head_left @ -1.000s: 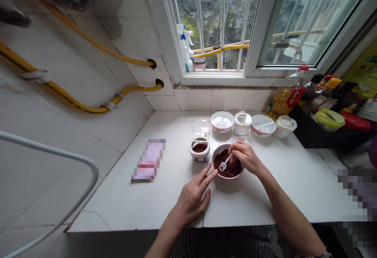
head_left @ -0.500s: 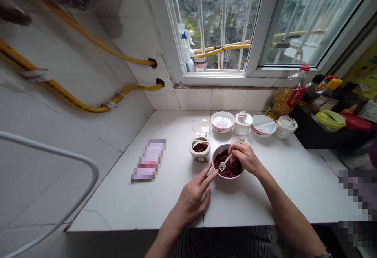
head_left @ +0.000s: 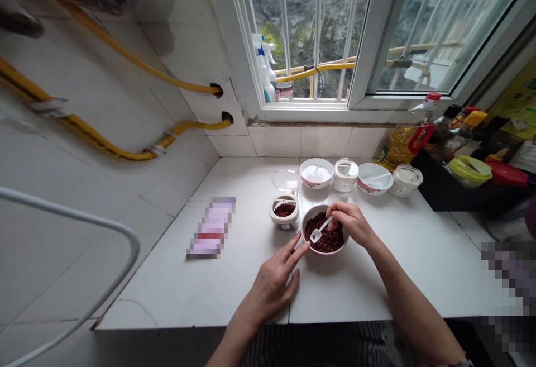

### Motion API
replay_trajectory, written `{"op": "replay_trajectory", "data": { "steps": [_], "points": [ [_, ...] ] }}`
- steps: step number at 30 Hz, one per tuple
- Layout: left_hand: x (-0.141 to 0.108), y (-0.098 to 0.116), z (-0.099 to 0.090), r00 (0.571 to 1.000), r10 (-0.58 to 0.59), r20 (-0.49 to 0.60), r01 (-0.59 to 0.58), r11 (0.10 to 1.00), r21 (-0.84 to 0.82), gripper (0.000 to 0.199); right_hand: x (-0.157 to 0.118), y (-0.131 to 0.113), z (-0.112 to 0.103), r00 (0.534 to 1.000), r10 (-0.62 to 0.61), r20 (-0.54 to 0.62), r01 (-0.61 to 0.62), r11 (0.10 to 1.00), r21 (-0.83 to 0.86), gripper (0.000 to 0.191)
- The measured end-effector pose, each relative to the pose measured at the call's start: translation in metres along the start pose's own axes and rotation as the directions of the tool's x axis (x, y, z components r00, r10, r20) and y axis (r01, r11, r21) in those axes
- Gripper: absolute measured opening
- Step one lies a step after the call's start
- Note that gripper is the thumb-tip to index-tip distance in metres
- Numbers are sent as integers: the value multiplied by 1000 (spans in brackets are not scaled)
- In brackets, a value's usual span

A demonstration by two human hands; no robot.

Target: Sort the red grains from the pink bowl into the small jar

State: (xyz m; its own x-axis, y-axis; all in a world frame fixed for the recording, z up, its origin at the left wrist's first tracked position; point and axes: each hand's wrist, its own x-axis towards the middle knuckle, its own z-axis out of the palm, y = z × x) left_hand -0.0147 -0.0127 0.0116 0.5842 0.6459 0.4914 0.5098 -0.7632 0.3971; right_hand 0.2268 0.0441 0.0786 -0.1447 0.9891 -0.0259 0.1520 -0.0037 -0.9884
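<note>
A small white spoon is pinched by its handle in my right hand. Its scoop is over a bowl that holds dark red dried grains, perhaps peppercorns. A few bits seem to lie in the scoop. My left hand rests with fingers stretched out, their tips against the bowl's left rim. Just left of the bowl stands a seasoning jar with its clear lid flipped up and the same dark red grains inside.
Along the back are a bowl of white powder, a white jar, a bowl with a white spoon and another jar. An oil bottle and condiments stand right. A blurred purple packet lies left.
My right hand and the spoon have shifted very slightly within the bowl. My left hand stays where it was at the rim.
</note>
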Motion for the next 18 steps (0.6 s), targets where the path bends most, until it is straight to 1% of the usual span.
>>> {"op": "replay_trajectory", "data": {
  "steps": [4,9,11,15,17,18],
  "points": [
    [-1,0,1,1000,9,-13,-9,1000,11,67,0,-2,-1,1000,5,7,-5,999,39,11],
    [-1,-1,2,1000,17,-18,-16,999,29,68,-1,-1,0,1000,-28,0,28,1000,12,11],
    [-1,-2,2,1000,16,-15,-15,999,32,68,-1,-1,1,997,-61,-37,60,998,-6,12],
    [-1,-2,2,1000,14,-6,-14,1000,23,67,2,-7,10,976,-144,-162,146,989,-1,16],
    [-1,-2,2,1000,15,-8,-14,1000,26,67,4,-11,19,958,-210,-197,208,978,-31,18],
    [-1,-2,2,1000,15,-9,-15,999,29,68,5,-14,24,944,-261,-199,251,965,-74,18]
  ]
}}
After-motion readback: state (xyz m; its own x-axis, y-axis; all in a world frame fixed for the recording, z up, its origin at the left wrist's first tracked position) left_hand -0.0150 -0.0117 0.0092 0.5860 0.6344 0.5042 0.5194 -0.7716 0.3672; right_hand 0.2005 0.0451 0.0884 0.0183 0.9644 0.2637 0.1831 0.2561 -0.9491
